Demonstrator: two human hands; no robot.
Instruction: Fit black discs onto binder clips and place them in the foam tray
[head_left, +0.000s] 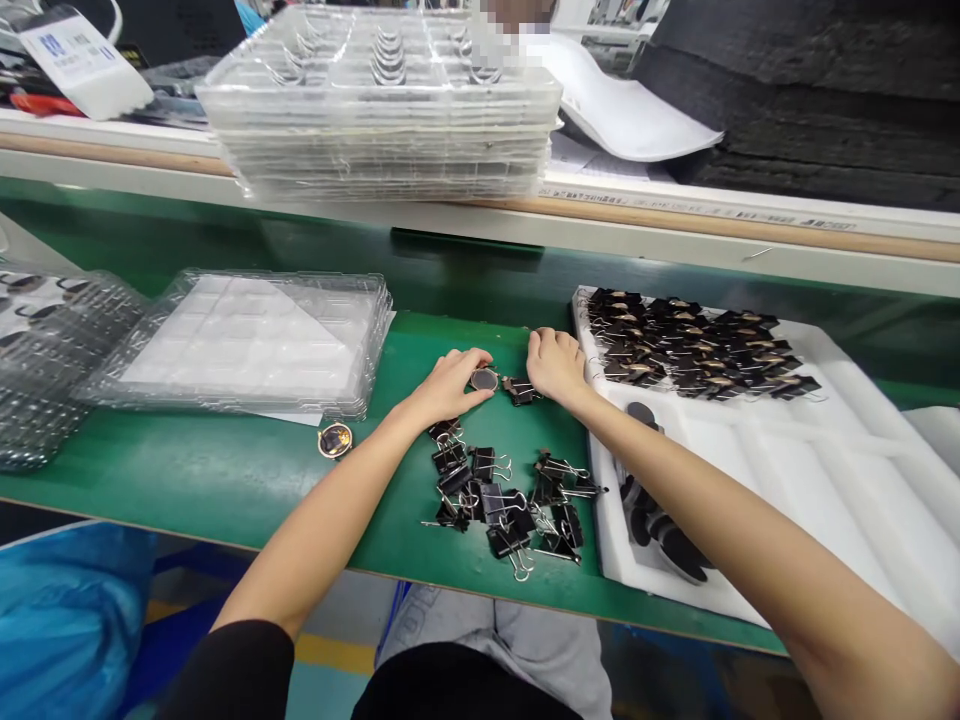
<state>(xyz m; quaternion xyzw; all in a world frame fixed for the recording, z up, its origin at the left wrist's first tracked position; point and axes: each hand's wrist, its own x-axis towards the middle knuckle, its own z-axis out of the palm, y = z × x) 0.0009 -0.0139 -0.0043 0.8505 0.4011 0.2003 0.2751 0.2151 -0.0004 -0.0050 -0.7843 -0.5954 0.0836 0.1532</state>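
My left hand [448, 385] rests on the green bench top [225, 470], its fingertips pinching a small round dark disc [484, 379]. My right hand [555, 365] lies just right of it, fingers curled down beside a black binder clip [519, 390]; whether it grips the clip is unclear. A loose heap of black binder clips [510, 500] lies in front of both hands. Another round disc [335, 440] sits alone to the left.
A white foam tray [825, 450] at right holds rows of clipped parts [690, 345] and dark discs [664, 535]. Clear blister trays [247, 345] lie at left, more stacked [382, 110] on the shelf behind. Black foam sheets [810, 100] are at the back right.
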